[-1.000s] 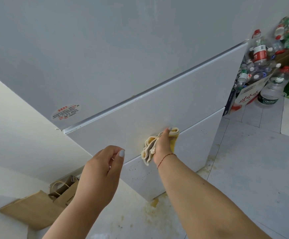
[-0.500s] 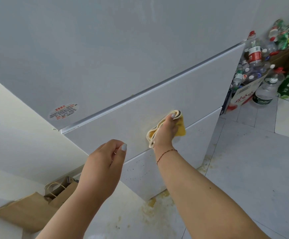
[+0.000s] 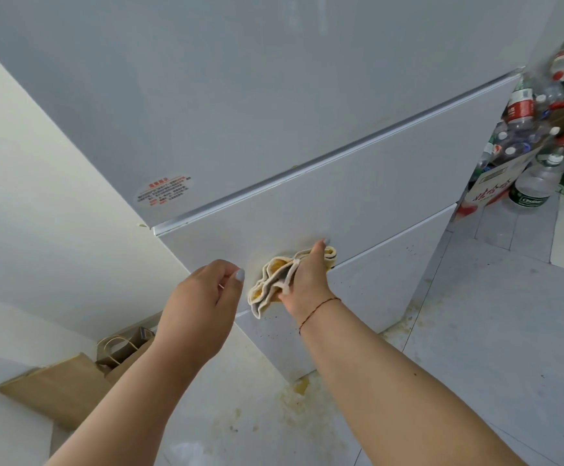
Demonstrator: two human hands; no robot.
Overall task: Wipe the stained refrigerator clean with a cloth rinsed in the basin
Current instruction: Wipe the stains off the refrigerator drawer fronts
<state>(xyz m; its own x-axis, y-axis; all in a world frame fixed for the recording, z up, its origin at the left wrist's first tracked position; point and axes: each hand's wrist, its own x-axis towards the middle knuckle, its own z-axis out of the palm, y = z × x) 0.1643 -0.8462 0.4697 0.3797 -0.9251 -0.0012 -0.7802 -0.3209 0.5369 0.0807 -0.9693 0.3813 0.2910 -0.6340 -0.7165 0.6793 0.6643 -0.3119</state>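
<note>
A tall white refrigerator (image 3: pixel 358 183) fills the upper view, with a wide top door and two drawer fronts below. My right hand (image 3: pixel 307 280) presses a crumpled yellow cloth with a cream border (image 3: pixel 272 280) against the seam between the two drawer fronts. Small dark specks dot the lower drawer front (image 3: pixel 368 284). My left hand (image 3: pixel 203 304) hovers just left of the cloth, fingers curled in loosely, holding nothing and not touching the fridge. No basin is in view.
Yellowish stains (image 3: pixel 300 395) spread on the tiled floor at the fridge's base. Brown paper bags (image 3: pixel 72 385) lean in the gap at the left wall. A cardboard box with several plastic bottles (image 3: pixel 522 136) stands right of the fridge.
My right hand has swept the cloth up and right on the middle drawer front, then back down and left to the seam. The left hand has stayed close beside it.
</note>
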